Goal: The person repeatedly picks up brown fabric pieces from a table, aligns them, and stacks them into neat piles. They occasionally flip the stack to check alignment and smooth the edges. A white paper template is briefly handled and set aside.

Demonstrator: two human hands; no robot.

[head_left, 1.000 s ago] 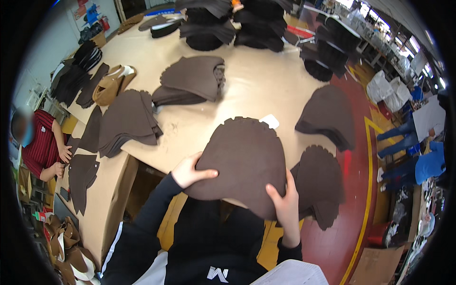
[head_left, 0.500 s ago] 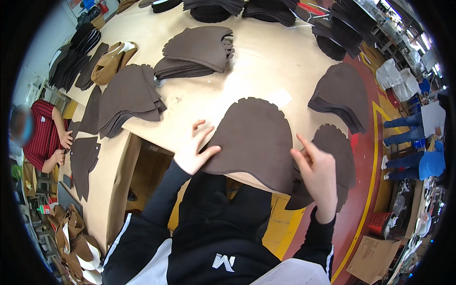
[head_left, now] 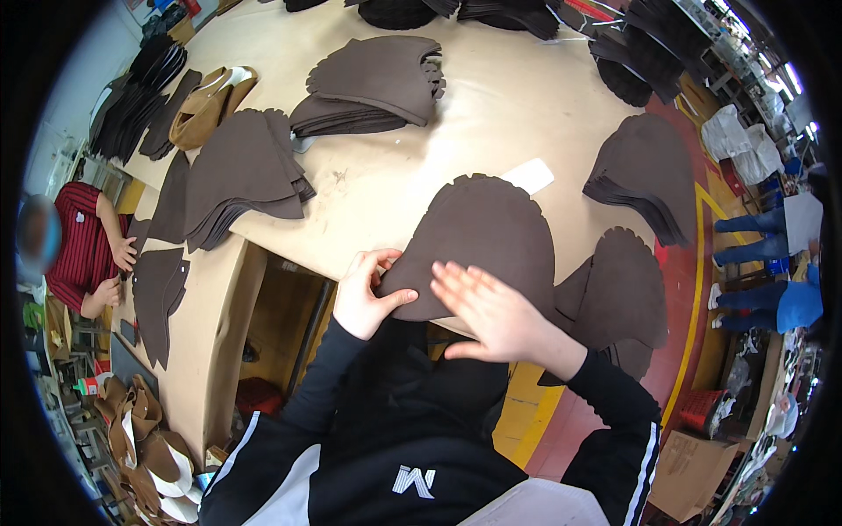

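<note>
A dark brown, dome-shaped piece of leather-like material (head_left: 491, 228) with a notched far edge lies in front of me at the table's near edge. My left hand (head_left: 368, 294) grips its lower left edge, thumb on top and fingers at the side. Over its lower part stretches my right hand (head_left: 491, 311), flat with fingers extended and slightly blurred. Whether its palm touches the piece I cannot tell. Right of it lie similar overlapping brown pieces (head_left: 618, 280). A small white card-like piece (head_left: 529, 176) sits just beyond the notched edge.
Stacks of brown pieces stand at the left (head_left: 241, 167), far middle (head_left: 373, 83) and right (head_left: 645, 171) of the beige table (head_left: 342, 210). Tan shoe parts (head_left: 210, 105) rest at the far left. A person in a striped shirt (head_left: 83, 232) works on the left; others stand at right.
My right hand has swung left from beside the piece to above its lower part. My left hand has closed on the left edge.
</note>
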